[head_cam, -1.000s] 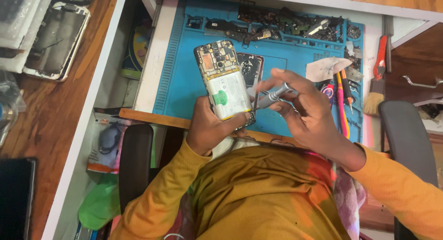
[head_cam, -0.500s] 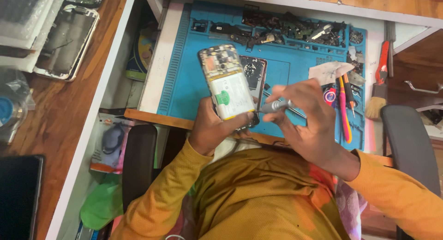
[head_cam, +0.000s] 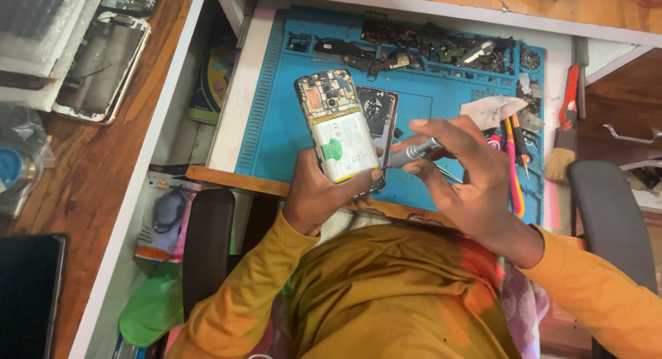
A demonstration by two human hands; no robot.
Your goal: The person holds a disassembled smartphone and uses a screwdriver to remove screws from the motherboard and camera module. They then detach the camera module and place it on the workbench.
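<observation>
Right, the left hand point(head_cam: 318, 193) is wrapped round the lower end of an opened phone point(head_cam: 338, 131), fingers closed on its sides, holding it tilted up above the blue mat point(head_cam: 427, 104) near that mat's front edge. Back cover off, so the white battery point(head_cam: 343, 149) with its green sticker and the circuit board above it face the camera; that angle looks chosen to put the insides in plain sight and within reach of the tool.

The right hand point(head_cam: 462, 173) is pinched shut on a slim metal screwdriver point(head_cam: 412, 153), tip aimed left at the phone's right side, just about touching it. Whether the tip is seated in a screw I cannot tell. The two hands sit close together, steadying each other over the mat's front edge.

A dark back cover point(head_cam: 379, 114) lies flat on the mat right behind the phone. Loose parts point(head_cam: 441, 47) fill the trays along the mat's far edge, sorted out of the way. Pink and orange tools point(head_cam: 514, 159) lie by the right edge, with a brush point(head_cam: 562, 155) just off it. Another stripped phone point(head_cam: 103, 62) rests on the wooden desk, well off to the left.
</observation>
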